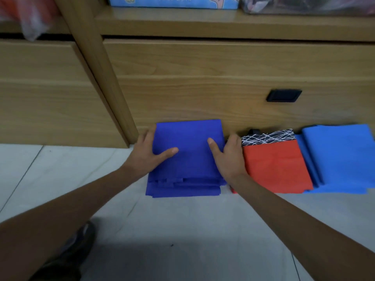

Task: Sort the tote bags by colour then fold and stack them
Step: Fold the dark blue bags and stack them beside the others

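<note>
A stack of folded dark blue tote bags [188, 165] lies on the white tiled floor against a wooden cabinet. My left hand [149, 153] holds the stack's left edge, thumb lying on top and fingers down the side. My right hand [228, 154] holds the right edge the same way. To the right lies a folded red bag [277, 169] over a black bag with white scribbled lines [267, 136]. Further right is a pile of light blue bags [341, 159].
The wooden cabinet [203, 88] with drawers rises right behind the bags; a black recessed handle [283, 95] sits in the right drawer. On the shelf above are a blue printed box [174, 2] and plastic-wrapped items. My dark shoe [77, 250] is at lower left.
</note>
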`<state>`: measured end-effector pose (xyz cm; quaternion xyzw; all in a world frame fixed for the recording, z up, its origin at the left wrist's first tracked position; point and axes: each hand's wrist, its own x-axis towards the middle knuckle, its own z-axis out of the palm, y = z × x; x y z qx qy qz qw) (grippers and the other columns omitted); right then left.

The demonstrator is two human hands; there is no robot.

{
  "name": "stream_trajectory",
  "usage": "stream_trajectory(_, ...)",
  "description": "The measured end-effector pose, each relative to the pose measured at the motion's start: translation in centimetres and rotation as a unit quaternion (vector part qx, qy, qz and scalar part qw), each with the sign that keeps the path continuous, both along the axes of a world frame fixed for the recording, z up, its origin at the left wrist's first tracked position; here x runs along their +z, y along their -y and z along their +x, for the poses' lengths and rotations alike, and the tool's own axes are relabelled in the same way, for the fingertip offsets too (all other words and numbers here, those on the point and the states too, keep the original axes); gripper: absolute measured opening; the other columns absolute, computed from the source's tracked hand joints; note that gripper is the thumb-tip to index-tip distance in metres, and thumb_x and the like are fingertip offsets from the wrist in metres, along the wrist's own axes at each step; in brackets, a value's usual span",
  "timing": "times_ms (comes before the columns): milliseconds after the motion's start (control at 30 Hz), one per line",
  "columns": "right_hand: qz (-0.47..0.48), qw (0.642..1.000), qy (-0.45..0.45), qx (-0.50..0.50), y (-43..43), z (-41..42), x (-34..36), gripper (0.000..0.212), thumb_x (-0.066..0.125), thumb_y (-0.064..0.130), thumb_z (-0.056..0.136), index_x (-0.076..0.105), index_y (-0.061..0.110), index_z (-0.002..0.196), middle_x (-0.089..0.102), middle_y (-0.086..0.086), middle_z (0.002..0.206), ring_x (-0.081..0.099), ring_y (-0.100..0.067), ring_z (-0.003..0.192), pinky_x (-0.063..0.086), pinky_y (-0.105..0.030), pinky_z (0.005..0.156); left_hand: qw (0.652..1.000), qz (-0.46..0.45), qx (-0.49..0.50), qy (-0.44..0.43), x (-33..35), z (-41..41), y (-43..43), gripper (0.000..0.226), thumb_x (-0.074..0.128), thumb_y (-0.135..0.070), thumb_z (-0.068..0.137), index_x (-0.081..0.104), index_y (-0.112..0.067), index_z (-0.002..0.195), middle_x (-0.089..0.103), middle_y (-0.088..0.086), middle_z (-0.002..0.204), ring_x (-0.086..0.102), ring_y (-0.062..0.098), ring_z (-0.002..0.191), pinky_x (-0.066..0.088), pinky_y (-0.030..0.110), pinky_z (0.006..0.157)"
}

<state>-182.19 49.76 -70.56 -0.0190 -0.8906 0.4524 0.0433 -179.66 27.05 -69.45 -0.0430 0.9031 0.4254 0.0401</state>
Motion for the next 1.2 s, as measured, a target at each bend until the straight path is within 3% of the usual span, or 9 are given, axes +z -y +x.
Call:
stream_trajectory(100,0.202,0.963,-0.127,0.122,-1.0,2.2,2.3,0.081,0.043,0.063,0.086,0.034,0.008,0.144,0.027,-0.017,0.152,0.028,-0.033,0.138,0.025,-0.045,0.110,0.981,-0.166,-0.083,0.058,1.1,2.7,0.9,0.130,0.054,-0.091,0.042,-0.016,-0.048,0.142,-0.012,-0.003,0.156,0.007,0.025,0.145,0.027,0.050,0.111)
stream_trajectory(167,0.328,0.919,-0.079,0.206,-1.4,4.2,2.6,0.098,0.030,0.080,0.073,0.016,0.023,0.151,0.003,-0.010,0.159,0.011,-0.035,0.144,0.018,-0.055,0.111,0.936,-0.309,-0.152,0.076,0.9,4.7,1.4,0.131,0.063,-0.084,0.047,-0.036,-0.052,0.127,-0.029,0.001,0.151,0.006,0.033,0.143,0.033,0.053,0.106)
stream_trajectory(233,0.401,0.884,0.016,0.240,-1.8,5.3,2.0,0.104,0.037,0.085,0.069,-0.010,0.037,0.149,-0.021,-0.003,0.157,-0.004,-0.036,0.145,0.013,-0.056,0.112,0.900,-0.388,-0.186,0.074,0.3,5.9,1.3,0.134,0.072,-0.068,0.059,-0.044,-0.047,0.123,-0.039,0.009,0.146,0.015,0.037,0.139,0.041,0.048,0.099)
stream_trajectory(433,0.313,0.901,0.190,0.230,-1.9,4.2,-1.8,0.126,0.069,0.070,0.064,-0.029,0.044,0.140,-0.036,-0.004,0.150,0.029,-0.040,0.135,0.040,-0.045,0.101,0.938,-0.301,-0.144,0.096,-2.3,4.7,-0.6,0.130,0.081,-0.042,0.067,-0.037,-0.051,0.122,-0.035,0.015,0.148,0.062,0.036,0.094,0.051,0.037,0.077)
stream_trajectory(700,0.346,0.895,0.153,0.237,-0.4,3.0,-3.5,0.111,0.072,0.051,0.076,-0.011,0.039,0.148,-0.029,-0.009,0.154,0.046,-0.034,0.124,0.049,-0.035,0.083,0.983,-0.173,-0.047,0.043,-6.5,4.3,-1.2,0.107,0.075,-0.029,0.077,-0.008,-0.050,0.141,0.007,0.012,0.154,0.051,0.039,0.115,0.048,0.042,0.085)
stream_trajectory(800,0.356,0.892,0.157,0.231,-0.4,3.0,-3.5,0.107,0.070,0.053,0.077,-0.009,0.040,0.148,-0.027,-0.007,0.155,0.047,-0.032,0.123,0.049,-0.035,0.082,0.979,-0.189,-0.043,0.068,-6.7,4.3,-1.3,0.106,0.075,-0.033,0.076,-0.005,-0.046,0.144,0.004,0.012,0.154,0.050,0.040,0.116,0.048,0.042,0.084)
stream_trajectory(900,0.373,0.887,0.154,0.223,-0.4,3.8,-3.2,0.111,0.068,0.057,0.076,-0.017,0.041,0.146,-0.031,-0.007,0.153,0.037,-0.035,0.129,0.047,-0.039,0.089,0.960,-0.255,-0.079,0.087,-5.3,4.5,-1.0,0.117,0.077,-0.044,0.071,-0.019,-0.048,0.139,-0.017,0.013,0.154,0.037,0.040,0.129,0.047,0.044,0.089)
stream_trajectory(1000,0.378,0.890,0.133,0.216,-1.1,4.3,-2.2,0.115,0.065,0.066,0.072,-0.020,0.039,0.145,-0.032,-0.008,0.153,0.010,-0.036,0.142,0.032,-0.047,0.107,0.935,-0.322,-0.106,0.102,-3.3,4.2,-1.3,0.128,0.075,-0.060,0.063,-0.026,-0.043,0.140,-0.032,0.013,0.149,0.003,0.042,0.141,0.031,0.056,0.104)
stream_trajectory(1200,0.308,0.922,0.026,0.234,-5.2,5.7,-0.1,0.099,0.028,0.082,0.074,0.004,0.026,0.152,-0.009,-0.003,0.159,0.006,-0.023,0.145,0.009,-0.035,0.116,0.910,-0.380,-0.164,0.033,1.1,3.3,-5.6,0.110,0.048,-0.078,0.071,-0.013,-0.028,0.148,-0.030,0.009,0.152,-0.020,0.031,0.142,0.003,0.054,0.113)
